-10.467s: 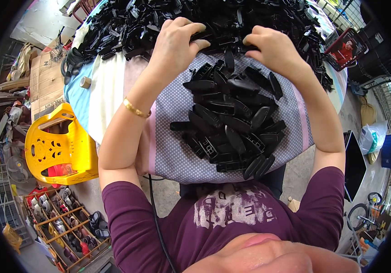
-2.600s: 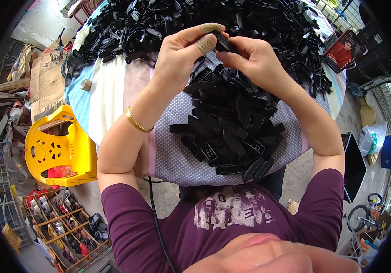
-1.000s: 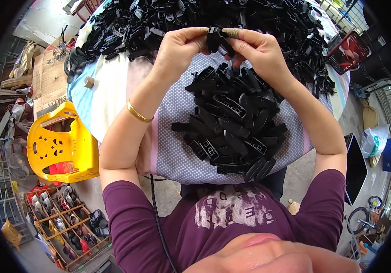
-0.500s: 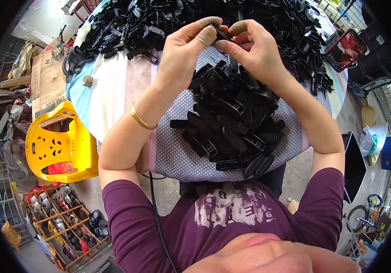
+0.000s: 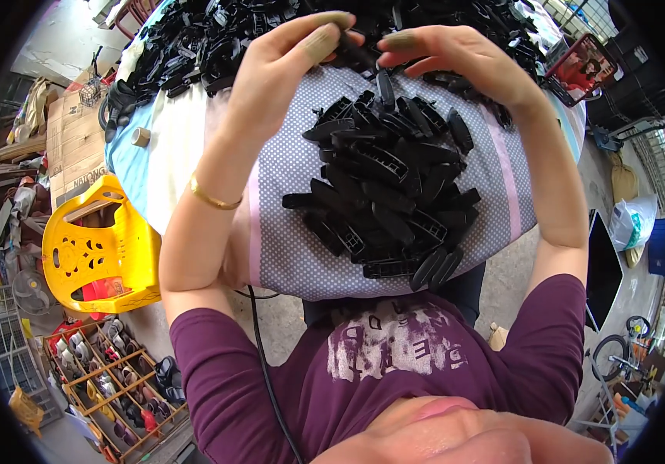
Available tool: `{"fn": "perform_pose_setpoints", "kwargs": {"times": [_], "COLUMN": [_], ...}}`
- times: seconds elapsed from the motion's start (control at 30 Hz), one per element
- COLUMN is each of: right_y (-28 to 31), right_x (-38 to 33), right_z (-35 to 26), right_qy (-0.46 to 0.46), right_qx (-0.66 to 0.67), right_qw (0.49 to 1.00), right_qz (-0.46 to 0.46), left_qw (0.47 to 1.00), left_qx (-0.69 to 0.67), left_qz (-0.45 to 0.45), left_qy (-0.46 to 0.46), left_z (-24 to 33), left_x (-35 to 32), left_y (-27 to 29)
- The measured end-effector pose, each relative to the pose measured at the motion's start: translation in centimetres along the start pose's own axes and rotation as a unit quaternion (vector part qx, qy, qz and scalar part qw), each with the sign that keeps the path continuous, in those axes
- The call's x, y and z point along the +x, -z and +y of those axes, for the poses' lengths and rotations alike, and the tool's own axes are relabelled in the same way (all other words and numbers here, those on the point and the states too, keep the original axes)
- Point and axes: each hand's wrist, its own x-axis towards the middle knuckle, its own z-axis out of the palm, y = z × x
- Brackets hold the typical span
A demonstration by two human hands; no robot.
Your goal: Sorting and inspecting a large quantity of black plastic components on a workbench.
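My left hand [image 5: 278, 69] is raised over the far part of the table, its thumb and index finger, both in tan finger covers, pinching a long black plastic piece [image 5: 354, 56]. To its right, my right hand [image 5: 472, 58] hovers with fingers apart and nothing in them; its index finger wears a similar cover. Nearer me lies a loose heap of elongated black plastic pieces [image 5: 379, 197], some showing a slotted, frame-like side. Beyond my hands spreads a much larger pile of black plastic pieces [image 5: 185, 50], partly hidden by my fingers.
A dotted cloth with pink stripes [image 5: 286, 155] covers the table. A tape roll [image 5: 140, 137] sits at the left. A phone [image 5: 582, 68] stands at the right edge. A yellow chair [image 5: 131, 255], shoe rack [image 5: 116, 379] and black cable [image 5: 259, 340] are nearby.
My hands have moved apart and slightly farther away. The right fingers have come off the black piece and opened, while the left still pinches it.
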Motion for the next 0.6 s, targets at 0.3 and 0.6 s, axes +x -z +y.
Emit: {"fn": "perform_pose_setpoints", "kwargs": {"times": [0.3, 0.6], "right_y": [-7.0, -8.6], "right_x": [-6.9, -12.1], "right_z": [-0.3, -2.5], "right_qy": [0.013, 0.034], "right_qx": [-0.357, -0.266], "right_qw": [0.933, 0.963], "right_qz": [-0.036, -0.022], "left_qw": [0.915, 0.917], "left_qx": [0.371, 0.357], "left_qz": [-0.133, -0.134], "left_qy": [-0.085, -0.117], "left_z": [-1.1, 1.2], "left_x": [-7.8, -11.8], "left_y": [-2.3, -8.3]}}
